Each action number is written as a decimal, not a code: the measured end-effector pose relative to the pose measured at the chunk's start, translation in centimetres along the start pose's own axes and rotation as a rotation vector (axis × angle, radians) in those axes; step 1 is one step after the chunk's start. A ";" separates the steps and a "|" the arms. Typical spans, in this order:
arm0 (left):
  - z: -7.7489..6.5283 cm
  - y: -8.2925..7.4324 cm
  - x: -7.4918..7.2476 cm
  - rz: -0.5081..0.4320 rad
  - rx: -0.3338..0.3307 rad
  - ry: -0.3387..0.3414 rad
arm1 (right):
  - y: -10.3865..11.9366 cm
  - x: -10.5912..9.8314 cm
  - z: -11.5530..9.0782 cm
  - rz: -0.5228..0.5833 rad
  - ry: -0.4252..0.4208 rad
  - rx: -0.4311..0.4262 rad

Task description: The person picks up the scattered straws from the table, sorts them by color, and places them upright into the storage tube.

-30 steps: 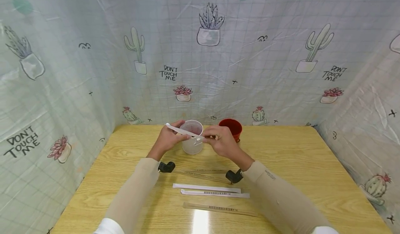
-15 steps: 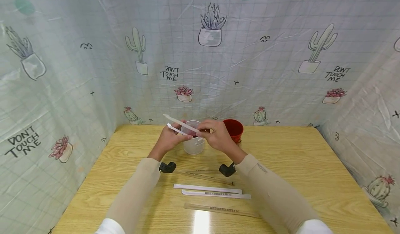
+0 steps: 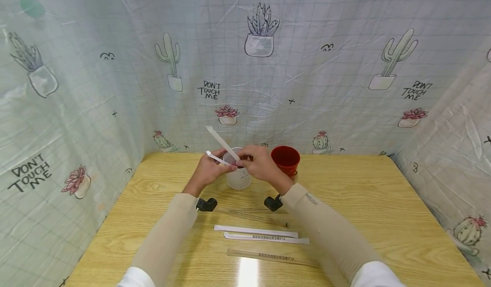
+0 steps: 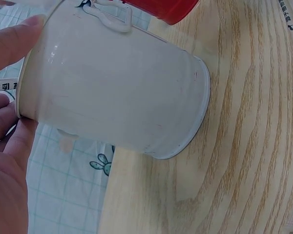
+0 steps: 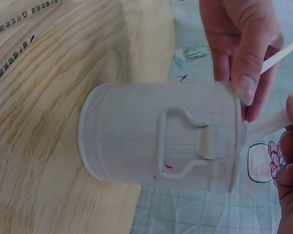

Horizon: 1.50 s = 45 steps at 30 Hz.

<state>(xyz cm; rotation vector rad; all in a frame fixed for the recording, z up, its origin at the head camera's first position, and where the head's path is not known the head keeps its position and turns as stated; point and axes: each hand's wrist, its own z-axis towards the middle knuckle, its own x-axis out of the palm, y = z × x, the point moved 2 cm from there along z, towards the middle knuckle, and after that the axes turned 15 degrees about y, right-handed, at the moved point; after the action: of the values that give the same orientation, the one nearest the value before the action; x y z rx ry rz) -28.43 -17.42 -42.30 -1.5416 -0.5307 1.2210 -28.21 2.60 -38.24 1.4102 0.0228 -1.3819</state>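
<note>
A small white metal bucket [image 3: 238,179] with wire handles stands on the table, largely covered by my hands in the head view. My left hand [image 3: 210,168] is at its left rim, thumb over the edge and fingers below, with a white paper-wrapped straw [image 5: 281,56] between them. Printed characters show on that straw in the left wrist view. My right hand [image 3: 256,161] pinches a second white paper-wrapped straw [image 3: 220,140] over the bucket's mouth. In the head view its far end points up and left; in the right wrist view its other part overlaps the bucket's opening.
A red bucket [image 3: 285,159] stands just right of the white one. Several wrapped straws lie on the wooden table nearer me, white ones [image 3: 257,231] and brown ones [image 3: 272,257]. A cactus-print cloth [image 3: 291,65] hangs behind and at both sides.
The straw in my right hand has separated from the left hand's straw, and its far end has swung upward. My right hand has shifted left over the bucket; my left has stayed almost still.
</note>
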 end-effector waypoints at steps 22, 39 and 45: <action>-0.1 -0.4 -0.3 -0.048 -0.067 0.024 | -0.4 0.5 0.6 -0.185 0.174 0.113; 0.1 -0.6 -0.5 0.023 -0.090 0.002 | -0.7 -1.1 -5.7 -0.065 0.081 0.004; 0.2 -0.7 -0.5 0.002 -0.078 -0.010 | -0.5 -1.5 -8.9 -0.026 0.085 -0.050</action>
<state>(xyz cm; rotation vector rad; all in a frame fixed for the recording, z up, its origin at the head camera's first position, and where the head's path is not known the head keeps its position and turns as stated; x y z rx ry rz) -28.59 -17.49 -41.49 -1.6019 -0.5894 1.2231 -22.98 9.69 -40.06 1.4306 0.1301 -1.3333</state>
